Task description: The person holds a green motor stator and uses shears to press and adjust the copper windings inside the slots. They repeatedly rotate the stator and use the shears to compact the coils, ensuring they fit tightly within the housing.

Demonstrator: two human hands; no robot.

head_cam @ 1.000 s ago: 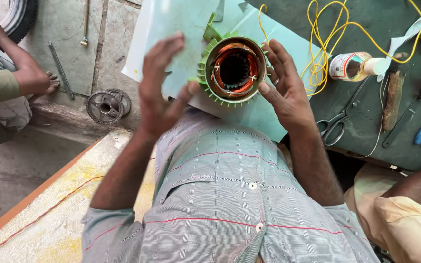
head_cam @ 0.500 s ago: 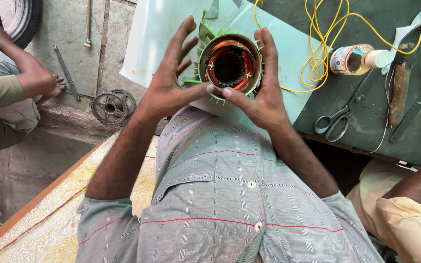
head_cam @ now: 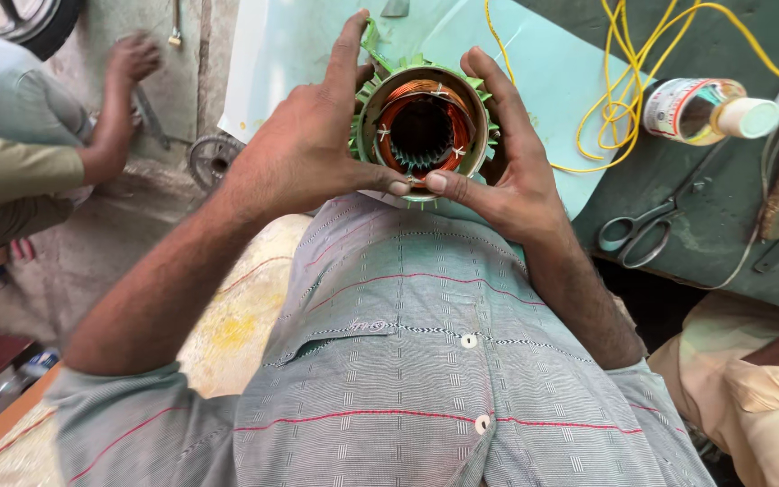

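A round motor stator (head_cam: 422, 132) with copper windings tied by white lacing and green insulating paper sticking out around its rim sits in front of my chest. My left hand (head_cam: 308, 149) grips its left side, thumb pressed on the near rim. On the other side my right hand (head_cam: 502, 167) holds it, its thumb meeting the left thumb at the near edge. The stator rests over pale blue-green sheets (head_cam: 299, 54) on the dark green bench (head_cam: 732, 216).
Yellow wire (head_cam: 619, 108) loops across the bench beside a small bottle lying on its side (head_cam: 705, 110). Scissors (head_cam: 646, 230) lie right of my right wrist. At left another person crouches, a hand (head_cam: 128, 63) on a tool by a round metal part (head_cam: 214, 158). Someone's sleeve (head_cam: 759, 379) at lower right.
Both hands have closed in from spread fingers to a firm hold on the stator. The view has moved in closer, and the stator has shifted slightly toward my chest.
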